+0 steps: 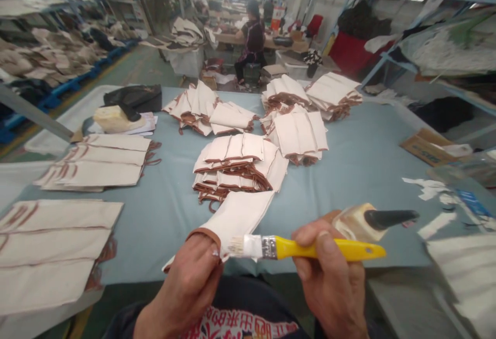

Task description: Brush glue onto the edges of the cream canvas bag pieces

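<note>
My right hand (329,261) is closed around the yellow handle of a paintbrush (289,248). The brush lies level, its pale bristles pointing left and meeting the edge of a cream fabric piece (244,215) with brown trim. Fingers curled, my left hand (194,272) grips the near end of that piece by its brown-edged opening. The far end of the fabric rests by a stack of similar cream pieces (236,163) with brown edging. Just behind my right hand is a yellowish translucent container (354,220) with a black part sticking out to the right.
More cream bundles (302,135) lie toward the table's far side. Flat stacked pieces (58,251) are at the left, near a yellowish block (116,118) and a black cloth (135,97). A cardboard box (426,148) and white scraps (426,188) sit right. Another person (253,39) sits beyond.
</note>
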The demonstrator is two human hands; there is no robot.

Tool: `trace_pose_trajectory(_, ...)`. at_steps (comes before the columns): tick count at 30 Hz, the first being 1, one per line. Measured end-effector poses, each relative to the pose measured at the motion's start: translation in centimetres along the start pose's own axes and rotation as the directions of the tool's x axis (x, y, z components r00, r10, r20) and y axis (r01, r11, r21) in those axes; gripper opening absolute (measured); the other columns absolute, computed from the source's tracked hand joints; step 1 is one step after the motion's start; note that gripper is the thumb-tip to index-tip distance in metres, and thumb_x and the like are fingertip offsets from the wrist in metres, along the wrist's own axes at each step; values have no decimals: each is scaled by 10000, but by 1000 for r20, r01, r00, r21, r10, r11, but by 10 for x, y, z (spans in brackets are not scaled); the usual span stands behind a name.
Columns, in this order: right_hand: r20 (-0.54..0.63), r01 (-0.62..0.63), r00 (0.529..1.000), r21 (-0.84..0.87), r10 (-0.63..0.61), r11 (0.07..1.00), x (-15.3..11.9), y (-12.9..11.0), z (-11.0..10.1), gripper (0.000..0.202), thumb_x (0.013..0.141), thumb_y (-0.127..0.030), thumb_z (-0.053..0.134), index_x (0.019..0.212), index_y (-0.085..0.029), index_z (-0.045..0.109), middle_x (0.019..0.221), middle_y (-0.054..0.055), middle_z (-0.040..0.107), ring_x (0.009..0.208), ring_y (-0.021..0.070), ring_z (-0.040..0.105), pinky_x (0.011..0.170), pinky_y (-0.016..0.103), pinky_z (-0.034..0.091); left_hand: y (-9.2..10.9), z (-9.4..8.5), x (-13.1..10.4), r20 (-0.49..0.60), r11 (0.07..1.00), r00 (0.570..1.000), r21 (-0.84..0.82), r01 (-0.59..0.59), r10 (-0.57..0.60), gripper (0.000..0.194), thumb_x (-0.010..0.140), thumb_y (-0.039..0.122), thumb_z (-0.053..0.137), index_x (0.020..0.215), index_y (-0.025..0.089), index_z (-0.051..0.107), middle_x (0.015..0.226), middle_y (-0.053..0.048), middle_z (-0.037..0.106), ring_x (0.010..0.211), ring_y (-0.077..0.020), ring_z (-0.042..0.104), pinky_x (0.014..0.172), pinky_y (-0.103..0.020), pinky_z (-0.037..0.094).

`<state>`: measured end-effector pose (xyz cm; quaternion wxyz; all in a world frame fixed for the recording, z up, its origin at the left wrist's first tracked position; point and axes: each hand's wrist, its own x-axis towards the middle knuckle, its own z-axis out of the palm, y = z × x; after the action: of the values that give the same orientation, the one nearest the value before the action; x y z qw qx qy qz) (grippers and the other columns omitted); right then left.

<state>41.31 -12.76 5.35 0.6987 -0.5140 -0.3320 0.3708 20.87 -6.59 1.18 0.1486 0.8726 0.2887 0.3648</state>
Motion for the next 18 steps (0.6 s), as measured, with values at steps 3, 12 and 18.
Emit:
trace_pose_trajectory(3,133,-48,990,-8,49,999,-5,11,2,406,1030,-527,638,796,-212,744,532,-31,537,406,87,447,380,187,345,1,-5,-5,-18,1000,1000,2,8,-8,302,900,-66,458,873,212,573,776,-37,679,723,-193,624,675,-287,508)
trace_pose_trajectory(12,139,-44,989,-30,47,999,-2,17,13,437,1021,-548,634,761,-207,719,466,-50,485,377,88,413,364,182,326,-1,-12,-10,-63,999,998,30,25,-23,312,908,-71,462,879,216,580,778,-42,681,750,-203,627,684,-291,494)
trace_pose_trajectory(18,11,-42,999,-106,43,993,2,16,11,465,984,-582,671,715,-202,686,458,-56,469,381,88,425,365,174,345,-7,-4,-18,-61,998,997,30,47,-45,295,958,-50,460,876,210,571,794,-47,656,770,-214,599,713,-319,480)
